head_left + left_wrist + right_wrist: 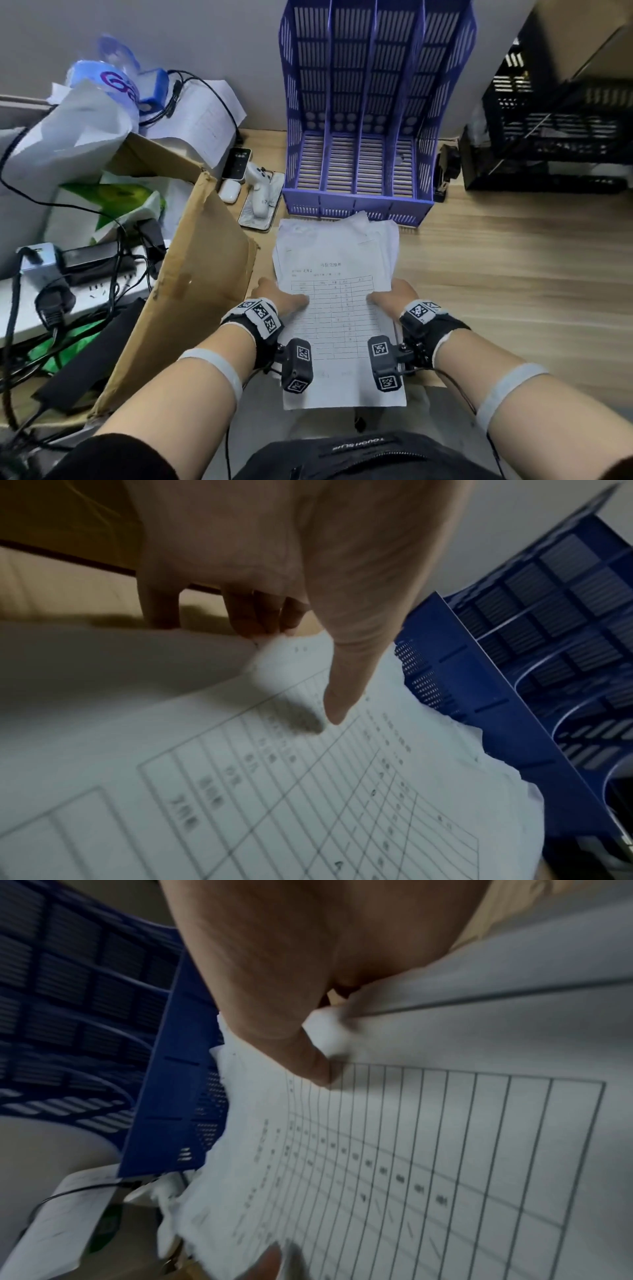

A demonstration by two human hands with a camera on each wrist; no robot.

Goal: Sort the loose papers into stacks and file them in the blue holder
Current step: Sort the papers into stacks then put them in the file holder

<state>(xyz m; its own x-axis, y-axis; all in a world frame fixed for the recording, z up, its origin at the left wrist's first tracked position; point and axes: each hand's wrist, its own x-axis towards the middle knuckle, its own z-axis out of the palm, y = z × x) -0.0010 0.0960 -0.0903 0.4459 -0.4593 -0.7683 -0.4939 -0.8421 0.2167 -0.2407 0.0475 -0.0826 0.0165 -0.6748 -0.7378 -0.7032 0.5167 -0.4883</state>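
1. The left hand (pixel 274 299) holds the left edge of the papers (pixel 337 308): thumb on the top sheet, fingers curled under the edge, so its grip is closed on the stack.
2. The right hand (pixel 397 296) holds the right edge the same way, thumb pressed on the printed table and fingers below; this grip too is closed on the papers.
3. The papers form one roughly squared stack, printed side up, with uneven far edges. The near end juts past the worktop (pixel 513 274) edge toward the person's lap; the far end reaches the front lip of the holder (pixel 356 202).
4. The holder stands upright against the wall, its four slots open toward the person.
5. Left of the papers, a cardboard flap (pixel 202 267) leans over the worktop.
6. Beyond the flap lie a phone (pixel 262 219) with a small white device on it, an earbud case (pixel 228 191) and cables.
7. At far right stands a black tray rack (pixel 555 137).
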